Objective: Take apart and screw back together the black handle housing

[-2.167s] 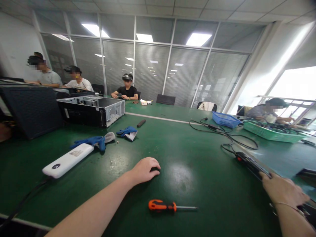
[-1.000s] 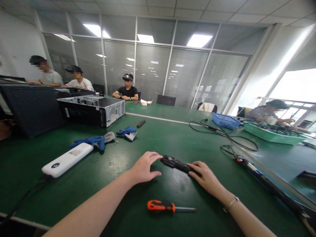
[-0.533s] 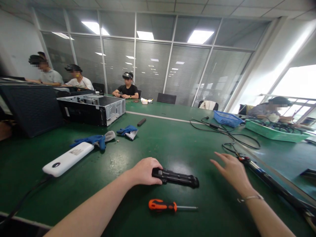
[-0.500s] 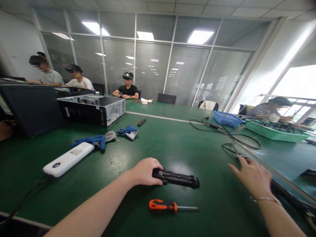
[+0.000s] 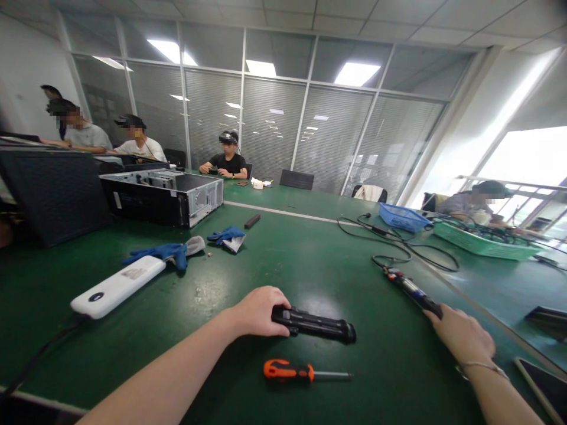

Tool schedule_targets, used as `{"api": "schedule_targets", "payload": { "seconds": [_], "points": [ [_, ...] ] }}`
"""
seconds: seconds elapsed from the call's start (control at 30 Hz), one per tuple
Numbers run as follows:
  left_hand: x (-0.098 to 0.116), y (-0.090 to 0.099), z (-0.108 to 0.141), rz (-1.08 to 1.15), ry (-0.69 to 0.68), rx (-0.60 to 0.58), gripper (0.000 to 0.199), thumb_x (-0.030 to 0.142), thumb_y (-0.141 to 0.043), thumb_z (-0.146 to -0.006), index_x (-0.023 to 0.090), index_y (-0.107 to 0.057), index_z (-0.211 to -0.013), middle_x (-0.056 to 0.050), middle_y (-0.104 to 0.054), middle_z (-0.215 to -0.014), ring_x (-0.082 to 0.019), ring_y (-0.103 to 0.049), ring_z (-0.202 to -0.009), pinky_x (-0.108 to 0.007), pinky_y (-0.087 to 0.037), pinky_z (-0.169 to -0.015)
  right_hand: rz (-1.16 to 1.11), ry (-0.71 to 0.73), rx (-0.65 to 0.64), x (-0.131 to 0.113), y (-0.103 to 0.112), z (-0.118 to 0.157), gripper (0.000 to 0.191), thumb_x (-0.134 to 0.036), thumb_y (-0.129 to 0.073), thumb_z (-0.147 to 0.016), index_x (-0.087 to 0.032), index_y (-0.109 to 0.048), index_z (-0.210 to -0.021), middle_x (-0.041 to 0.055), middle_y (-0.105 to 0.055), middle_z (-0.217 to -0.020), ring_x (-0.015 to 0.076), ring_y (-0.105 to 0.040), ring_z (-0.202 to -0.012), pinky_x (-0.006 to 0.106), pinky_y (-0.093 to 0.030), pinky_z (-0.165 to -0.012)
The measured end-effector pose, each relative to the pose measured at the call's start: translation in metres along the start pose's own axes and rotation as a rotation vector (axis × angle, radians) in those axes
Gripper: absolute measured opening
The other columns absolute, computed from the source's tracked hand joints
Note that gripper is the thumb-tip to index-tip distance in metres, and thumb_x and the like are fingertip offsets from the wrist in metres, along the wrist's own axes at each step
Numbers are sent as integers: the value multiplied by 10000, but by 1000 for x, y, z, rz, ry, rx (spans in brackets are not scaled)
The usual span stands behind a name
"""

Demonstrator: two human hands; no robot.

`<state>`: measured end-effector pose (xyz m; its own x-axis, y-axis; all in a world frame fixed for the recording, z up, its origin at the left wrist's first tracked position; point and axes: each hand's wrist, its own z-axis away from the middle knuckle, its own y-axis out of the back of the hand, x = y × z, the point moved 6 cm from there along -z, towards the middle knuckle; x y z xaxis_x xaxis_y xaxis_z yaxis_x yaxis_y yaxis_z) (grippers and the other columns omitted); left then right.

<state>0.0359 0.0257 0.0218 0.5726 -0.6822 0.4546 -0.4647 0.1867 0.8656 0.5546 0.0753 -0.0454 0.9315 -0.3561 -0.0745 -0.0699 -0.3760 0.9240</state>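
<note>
My left hand [image 5: 261, 313] is closed around the left end of a black plastic casing [image 5: 319, 326], long and narrow, lying on the green table. My right hand [image 5: 465, 336] grips the near end of a slim black corded device [image 5: 414, 292]. Its far half shows bare inner parts, some silvery and some red, and a cord seems to meet its tip. An orange-and-black screwdriver [image 5: 305, 372] rests in front of the casing, its shaft to the right, apart from both hands.
Left stand a white power strip [image 5: 119, 286], blue-grey gloves [image 5: 177, 255] and an open computer case [image 5: 163, 198]. A black cord [image 5: 398, 236] loops toward a blue basket [image 5: 402, 218] and a green basket [image 5: 487, 241]. A dark flat object [image 5: 543, 383] lies right. Several people sit around.
My right hand has shifted down and closed on the black device, which now lies farther forward and left with its inner parts showing. My left hand stays on the casing.
</note>
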Motion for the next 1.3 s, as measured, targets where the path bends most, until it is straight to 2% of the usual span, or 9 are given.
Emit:
{"api": "schedule_targets", "payload": {
  "seconds": [0.13, 0.27, 0.37, 0.47, 0.6, 0.7, 0.93, 1.07, 1.3],
  "points": [
    [0, 0, -1, -4, -16, 0, 463, 441, -791, -661, 175, -695, -1028, -75, -686, -1002, -250, -630, -948, -336, -481, -870, -13, 247, -26, -97, 19, 22, 440, -506, -413, -880, -190, -642, -1083, 138, -673, -905, 303, -640, -836, 411, -497, -691],
    [3, 0, 0, -27, -42, 5, 463, 433, -787, -672, 168, -690, -1038, -81, -686, -1005, -247, -631, -950, -338, -487, -875, -177, 541, -35, -186, 40, 53, 401, -459, -455, -895, -220, -613, -1175, 105, -669, -1027, 268, -620, -910, 394, -490, -792],
    [9, 2, 1, -60, -68, 13, 460, 425, -782, -677, 161, -687, -1042, -91, -684, -1028, -250, -630, -960, -349, -491, -888, -312, 723, -120, -236, 56, 77, 383, -439, -495, -896, -239, -607, -1203, 86, -666, -1083, 254, -609, -959, 396, -473, -851],
    [17, 6, 4, -127, -132, 42, 457, 390, -772, -678, 147, -679, -1053, -109, -675, -1058, -260, -622, -980, -365, -490, -902, -428, 839, -224, -266, 70, 95, 380, -434, -535, -887, -263, -607, -1219, 76, -666, -1111, 245, -608, -980, 402, -461, -885],
    [27, 10, 6, -223, -249, 111, 431, 352, -740, -693, 141, -664, -1061, -117, -664, -1069, -257, -607, -957, -370, -505, -857, -554, 901, -325, -277, 81, 104, 369, -451, -517, -906, -269, -633, -1206, 75, -674, -1110, 240, -615, -1002, 419, -439, -946],
    [30, 14, 7, -260, -315, 197, 412, 343, -713, -721, 136, -649, -1071, -118, -658, -1069, -253, -593, -948, -379, -504, -840, -672, 850, -325, -270, 86, 101, 364, -457, -467, -931, -258, -663, -1164, 79, -665, -1138, 243, -608, -1048, 419, -443, -966],
    [19, 27, 7, -232, -257, 423, 378, 328, -690, -795, 139, -617, -1114, -113, -647, -1134, -253, -561, -1032, -399, -496, -896, -780, 774, -266, -249, 90, 100, 419, -461, -615, -842, -250, -635, -1204, 88, -618, -1231, 260, -592, -1106, 409, -482, -964],
    [12, 24, 4, -208, -211, 435, 375, 329, -701, -800, 149, -622, -1119, -110, -650, -1154, -255, -552, -1069, -410, -489, -929, -703, 815, -169, -249, 89, 103, 411, -396, -620, -850, -281, -607, -1244, 76, -617, -1235, 257, -573, -1130, 436, -455, -999],
    [3, 20, 2, -88, -95, 314, 493, 324, -766, -727, 184, -621, -1177, -98, -634, -1200, -253, -547, -1108, -412, -447, -990, -646, 852, -159, -250, 86, 104, 378, -392, -606, -863, -288, -625, -1226, 75, -643, -1207, 256, -590, -1099, 436, -481, -967]
  ]
}}
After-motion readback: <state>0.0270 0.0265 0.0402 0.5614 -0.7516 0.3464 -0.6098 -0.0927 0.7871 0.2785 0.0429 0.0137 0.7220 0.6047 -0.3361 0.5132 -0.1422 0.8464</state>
